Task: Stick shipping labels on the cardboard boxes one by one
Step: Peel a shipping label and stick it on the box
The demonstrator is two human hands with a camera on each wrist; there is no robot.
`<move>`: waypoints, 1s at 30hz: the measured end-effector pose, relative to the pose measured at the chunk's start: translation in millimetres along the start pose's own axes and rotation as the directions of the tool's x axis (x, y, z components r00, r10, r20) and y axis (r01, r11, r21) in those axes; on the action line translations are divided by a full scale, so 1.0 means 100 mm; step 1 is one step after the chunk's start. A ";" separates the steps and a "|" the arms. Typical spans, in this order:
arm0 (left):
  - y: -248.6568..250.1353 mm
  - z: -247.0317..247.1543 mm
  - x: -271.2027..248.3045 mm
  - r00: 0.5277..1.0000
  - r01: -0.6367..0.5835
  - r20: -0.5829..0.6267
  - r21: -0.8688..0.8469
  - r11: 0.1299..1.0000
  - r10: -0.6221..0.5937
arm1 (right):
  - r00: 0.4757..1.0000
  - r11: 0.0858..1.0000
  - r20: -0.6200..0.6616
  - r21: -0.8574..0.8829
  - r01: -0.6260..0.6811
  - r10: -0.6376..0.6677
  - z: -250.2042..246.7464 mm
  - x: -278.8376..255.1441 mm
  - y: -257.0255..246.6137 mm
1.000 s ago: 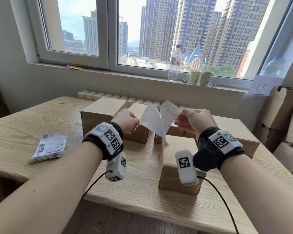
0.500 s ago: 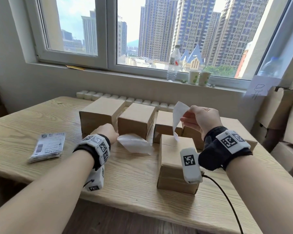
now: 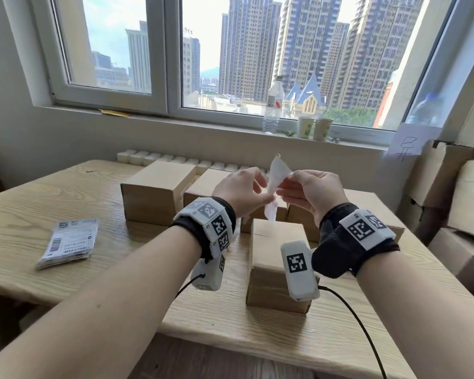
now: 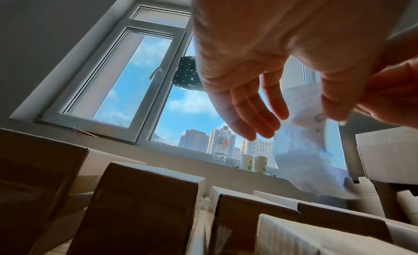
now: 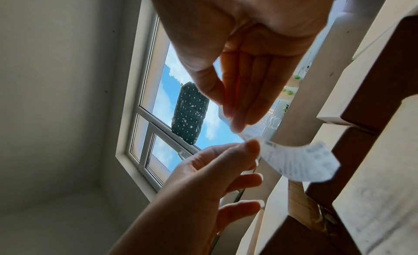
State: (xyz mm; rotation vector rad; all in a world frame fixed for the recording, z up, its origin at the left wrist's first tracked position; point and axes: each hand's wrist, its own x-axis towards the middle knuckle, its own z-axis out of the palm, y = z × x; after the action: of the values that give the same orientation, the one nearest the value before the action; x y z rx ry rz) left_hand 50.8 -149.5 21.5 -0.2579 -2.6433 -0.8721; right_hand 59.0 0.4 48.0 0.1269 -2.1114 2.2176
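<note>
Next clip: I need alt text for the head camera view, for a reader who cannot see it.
Two hands, the left hand and right hand, pinch a curled white shipping label in the air above a small cardboard box on a wooden table. More boxes stand behind, a stack of labels lies at left, and a window shows high-rise buildings.

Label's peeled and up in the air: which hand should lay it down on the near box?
Right, probably. The right hand pinches the label at its upper part, with the label hanging directly above the near box. The left hand pinches only one edge and could smooth it down afterwards.
</note>
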 end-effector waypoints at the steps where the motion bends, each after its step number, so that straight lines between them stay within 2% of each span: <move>1: 0.01 0.01 0.00 1.000 -0.010 -0.018 0.001 1.000 0.010 | 1.000 1.000 0.009 0.001 0.005 -0.005 -0.02 0.00 0.00; 5: 0.10 0.02 -0.03 0.998 -0.031 -0.058 0.013 0.999 0.032 | 1.000 1.000 0.030 0.013 0.009 -0.009 -0.06 -0.02 0.01; 8: 0.13 0.02 -0.04 0.999 -0.006 -0.053 -0.034 0.999 0.005 | 0.999 1.000 0.028 0.000 0.022 -0.022 -0.11 -0.03 0.00; 12: 0.12 0.01 -0.05 0.998 0.065 0.015 -0.196 0.978 -0.064 | 0.992 0.987 -0.107 -0.154 0.052 -0.069 -0.29 -0.02 0.05; 15: 0.12 0.02 -0.10 0.993 0.114 0.063 -0.317 0.942 -0.099 | 0.978 0.953 -0.199 -0.302 -0.002 -0.060 -0.46 0.00 0.18; 18: 0.12 0.05 -0.16 0.984 0.152 0.147 -0.409 0.900 -0.100 | 0.991 0.906 -0.123 -0.411 -0.098 0.052 -0.55 -0.04 0.33; 21: 0.11 0.09 -0.21 0.974 0.180 0.203 -0.410 0.894 -0.103 | 0.989 0.888 -0.032 -0.438 -0.142 0.142 -0.58 -0.12 0.38; 24: 0.10 0.13 -0.27 0.959 0.219 0.251 -0.382 0.898 -0.127 | 0.983 0.886 0.034 -0.440 -0.149 0.182 -0.62 -0.20 0.38; 27: 0.10 0.16 -0.33 0.927 0.300 0.338 -0.409 0.862 -0.162 | 0.975 0.864 0.084 -0.483 -0.142 0.207 -0.66 -0.25 0.39; 30: 0.10 0.17 -0.37 0.914 0.325 0.372 -0.425 0.845 -0.164 | 0.969 0.866 0.099 -0.476 -0.155 0.228 -0.67 -0.27 0.41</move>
State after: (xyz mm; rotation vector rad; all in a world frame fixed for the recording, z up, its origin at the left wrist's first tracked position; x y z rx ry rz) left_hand 83.1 -133.7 0.0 -0.1895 -2.7457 -1.7155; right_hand 80.6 65.4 1.3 0.0574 -2.7876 1.7595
